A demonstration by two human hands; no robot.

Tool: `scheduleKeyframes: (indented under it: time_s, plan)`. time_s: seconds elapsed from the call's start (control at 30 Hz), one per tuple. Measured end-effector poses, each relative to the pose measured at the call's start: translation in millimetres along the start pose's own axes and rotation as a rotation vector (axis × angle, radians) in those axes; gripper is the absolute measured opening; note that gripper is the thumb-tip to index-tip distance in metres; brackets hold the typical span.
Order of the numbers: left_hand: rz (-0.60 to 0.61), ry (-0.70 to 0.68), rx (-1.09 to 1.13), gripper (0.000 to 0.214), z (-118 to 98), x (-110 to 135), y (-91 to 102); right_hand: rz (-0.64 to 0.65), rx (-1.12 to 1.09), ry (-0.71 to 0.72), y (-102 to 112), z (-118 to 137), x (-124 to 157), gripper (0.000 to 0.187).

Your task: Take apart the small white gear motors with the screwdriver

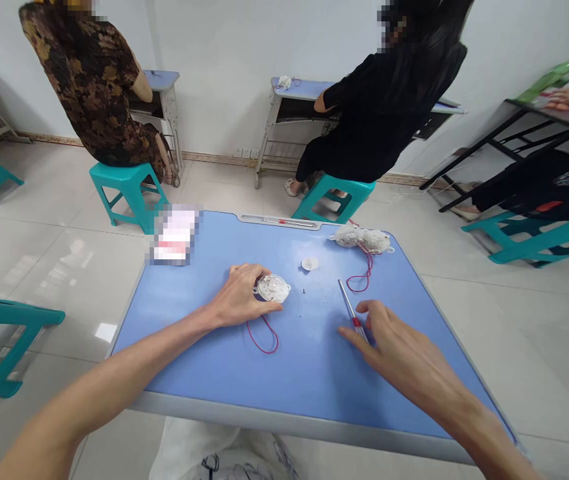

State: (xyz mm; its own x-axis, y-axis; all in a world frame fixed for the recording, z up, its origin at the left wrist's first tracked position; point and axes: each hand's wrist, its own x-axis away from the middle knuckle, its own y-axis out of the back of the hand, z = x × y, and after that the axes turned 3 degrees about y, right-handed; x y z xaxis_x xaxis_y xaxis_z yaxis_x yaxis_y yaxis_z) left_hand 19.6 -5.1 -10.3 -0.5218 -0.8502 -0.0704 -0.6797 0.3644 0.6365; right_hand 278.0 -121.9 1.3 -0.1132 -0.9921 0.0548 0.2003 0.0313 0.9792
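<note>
Left hand (238, 297) is clenched around the rim of a round white plastic housing (273, 288), which sits on the desk; it looks light and brittle, so I'd take it by the rim, not by the thin red wire (263, 339) looping below it. Right hand (398, 350) has its fingers at a red-handled screwdriver (353, 321), but I can't tell if it's gripped. A small white disc (309, 264) lies on the blue desktop (244, 370). Near the far edge sits a second, double housing (362, 238) with more red wire. Beyond, a person in a floral top (87, 83) and a person in black (389, 100) sit on teal stools (132, 190) at wall desks.
</note>
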Motion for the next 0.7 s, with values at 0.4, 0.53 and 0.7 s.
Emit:
scheduleKeyframes:
  time_s: [0.4, 0.53, 0.7]
  plan:
    - [0.008, -0.004, -0.009, 0.047, -0.1, -0.2, 0.4, -0.581, -0.469, 0.049, 41.0, 10.1, 5.7, 0.018]
    - [0.011, 0.005, -0.011, 0.047, -0.1, -0.4, 0.7, -0.633, -0.650, 0.123, 67.1, 34.7, -1.8, 0.008]
    - [0.019, 0.009, -0.019, 0.048, -0.3, -0.5, 1.6, -0.610, -0.674, 0.397, 75.4, 60.1, -18.4, 0.002]
